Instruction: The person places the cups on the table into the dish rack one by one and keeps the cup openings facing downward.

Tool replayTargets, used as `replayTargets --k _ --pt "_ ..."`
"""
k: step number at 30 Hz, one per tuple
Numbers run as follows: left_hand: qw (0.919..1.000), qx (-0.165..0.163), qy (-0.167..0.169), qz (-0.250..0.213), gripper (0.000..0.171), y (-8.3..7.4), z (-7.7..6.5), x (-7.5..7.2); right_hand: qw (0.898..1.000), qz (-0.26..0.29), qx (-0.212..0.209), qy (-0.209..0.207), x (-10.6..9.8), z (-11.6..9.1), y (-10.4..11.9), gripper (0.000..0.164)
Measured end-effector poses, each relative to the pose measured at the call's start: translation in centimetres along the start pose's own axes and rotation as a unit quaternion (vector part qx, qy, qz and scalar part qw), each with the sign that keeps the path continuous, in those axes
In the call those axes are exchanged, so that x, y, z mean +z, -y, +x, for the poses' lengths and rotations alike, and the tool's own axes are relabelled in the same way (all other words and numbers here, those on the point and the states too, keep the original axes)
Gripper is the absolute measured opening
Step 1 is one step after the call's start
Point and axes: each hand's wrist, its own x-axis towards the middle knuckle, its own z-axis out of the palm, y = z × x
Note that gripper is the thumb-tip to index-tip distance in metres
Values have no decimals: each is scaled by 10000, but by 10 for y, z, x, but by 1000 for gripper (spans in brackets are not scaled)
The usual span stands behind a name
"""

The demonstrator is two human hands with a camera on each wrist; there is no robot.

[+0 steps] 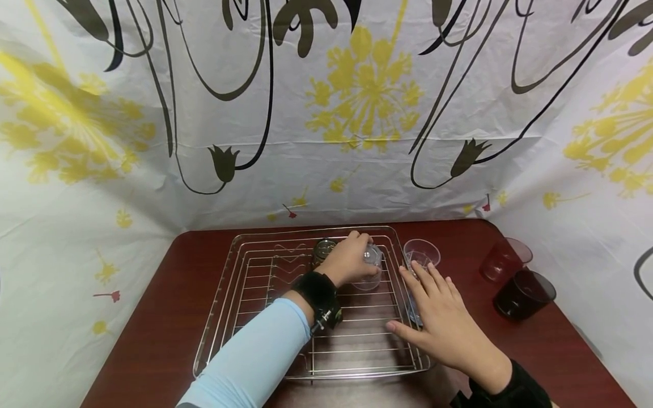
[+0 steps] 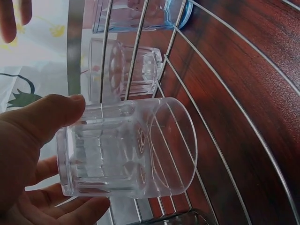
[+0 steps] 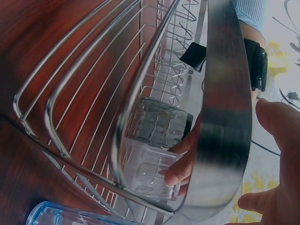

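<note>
My left hand (image 1: 349,258) grips a clear glass (image 2: 131,150) by its base, thumb on one side and fingers on the other. This glass is upside down, its rim at the wires of a metal dish rack (image 1: 364,374). Beside it in the rack stands a dark, greenish glass (image 3: 157,122), partly hidden by the left hand in the head view. With fingers spread and holding nothing, my right hand (image 1: 444,317) hovers by the rack's right side. Just beyond its fingertips is another clear glass (image 1: 422,249) outside the rack. A blue-tinted glass (image 3: 56,215) is partly covered by the right hand in the head view.
On the right side of the dark red table (image 1: 138,340) are a reddish see-through glass (image 1: 505,259) and a nearly black glass (image 1: 522,294). Wavy wire dividers (image 1: 285,263) line the rack's left part. A patterned white curtain (image 1: 357,187) surrounds the table's back and sides.
</note>
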Motion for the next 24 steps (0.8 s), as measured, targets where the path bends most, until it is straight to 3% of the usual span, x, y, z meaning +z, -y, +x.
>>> replayTargets --k 9,16,24 --pt "9998 -54 -51 192 74 -2 6 6 10000 47 20 21 0 -1 0 94" --pt "9976 -30 -3 690 71 -15 4 8 9999 9 -56 -129 -1 -4 1 91" --pt "9957 -218 -54 902 70 -20 3 9 10000 -8 -12 -96 0 -3 -1 92"
